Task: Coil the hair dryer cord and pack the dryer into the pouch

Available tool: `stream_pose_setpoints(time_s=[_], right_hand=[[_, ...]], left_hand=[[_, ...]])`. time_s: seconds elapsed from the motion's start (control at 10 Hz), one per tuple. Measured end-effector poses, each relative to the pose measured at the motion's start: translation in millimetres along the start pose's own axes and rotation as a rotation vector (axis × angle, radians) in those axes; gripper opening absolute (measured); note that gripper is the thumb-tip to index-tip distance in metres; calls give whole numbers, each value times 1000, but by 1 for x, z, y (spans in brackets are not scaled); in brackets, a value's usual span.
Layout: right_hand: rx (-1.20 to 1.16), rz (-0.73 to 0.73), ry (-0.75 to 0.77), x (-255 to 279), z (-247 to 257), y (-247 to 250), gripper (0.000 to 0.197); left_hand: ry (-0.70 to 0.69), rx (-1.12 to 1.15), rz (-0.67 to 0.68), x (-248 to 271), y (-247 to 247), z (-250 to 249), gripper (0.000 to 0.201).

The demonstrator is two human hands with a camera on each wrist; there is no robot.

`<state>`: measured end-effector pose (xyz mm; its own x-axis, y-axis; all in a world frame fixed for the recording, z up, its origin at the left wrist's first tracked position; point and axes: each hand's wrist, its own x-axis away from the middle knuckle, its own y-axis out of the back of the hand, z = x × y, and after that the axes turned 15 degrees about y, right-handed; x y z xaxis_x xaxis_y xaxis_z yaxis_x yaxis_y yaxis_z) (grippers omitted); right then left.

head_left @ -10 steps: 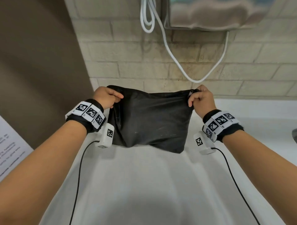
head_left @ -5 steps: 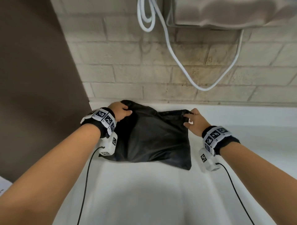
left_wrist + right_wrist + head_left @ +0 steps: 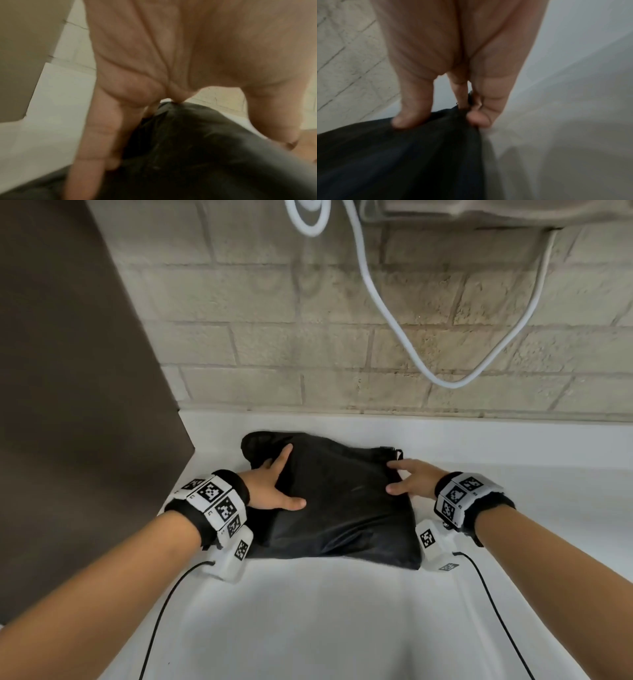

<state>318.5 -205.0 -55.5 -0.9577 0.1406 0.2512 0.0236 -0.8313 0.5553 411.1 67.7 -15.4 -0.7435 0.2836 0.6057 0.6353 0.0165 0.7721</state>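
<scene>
A black fabric pouch (image 3: 339, 501) lies bulging on the white counter (image 3: 308, 611), near the brick wall. The dryer and its cord are hidden; neither shows in any view. My left hand (image 3: 274, 491) rests flat on the pouch's left part, fingers spread and straight, thumb pointing right. In the left wrist view the palm (image 3: 171, 54) hovers over the dark cloth (image 3: 197, 155). My right hand (image 3: 411, 479) touches the pouch's right edge with straight fingers, near a small metal ring (image 3: 398, 454). The right wrist view shows the fingertips (image 3: 409, 119) pressing on the black fabric (image 3: 402, 162).
A white cord (image 3: 394, 313) hangs in a loop on the brick wall (image 3: 274, 354) under a wall-mounted unit (image 3: 479, 213). A dark brown panel (image 3: 68, 405) stands at the left. Thin black cables (image 3: 161, 618) run from my wrist cameras.
The pouch went from being held up by its top corners to lying on the counter. Both hands let go of the corners and now lie with straight fingers on it.
</scene>
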Motion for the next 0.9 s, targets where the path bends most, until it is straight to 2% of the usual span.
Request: stream_pose_setpoints(time_s=[0.1, 0.3, 0.5, 0.6, 0.7, 0.8, 0.9], right_hand=[[118, -89, 57, -7, -5, 4, 69], [141, -75, 73, -5, -10, 5, 69], [222, -77, 33, 10, -8, 7, 63], [297, -129, 33, 29, 1, 8, 58], [360, -133, 43, 57, 12, 4, 56], [393, -35, 114, 97, 30, 0, 51], [312, 34, 231, 151, 40, -16, 39]], left_hand=[[-7, 49, -6, -2, -1, -9, 103], [-1, 123, 42, -3, -1, -11, 106], [-30, 179, -48, -2, -9, -5, 105], [-24, 115, -120, 7, -13, -3, 100], [32, 8, -135, 20, -18, -2, 92], [22, -80, -164, 57, -13, -7, 77], [-25, -96, -121, 106, -20, -13, 67]])
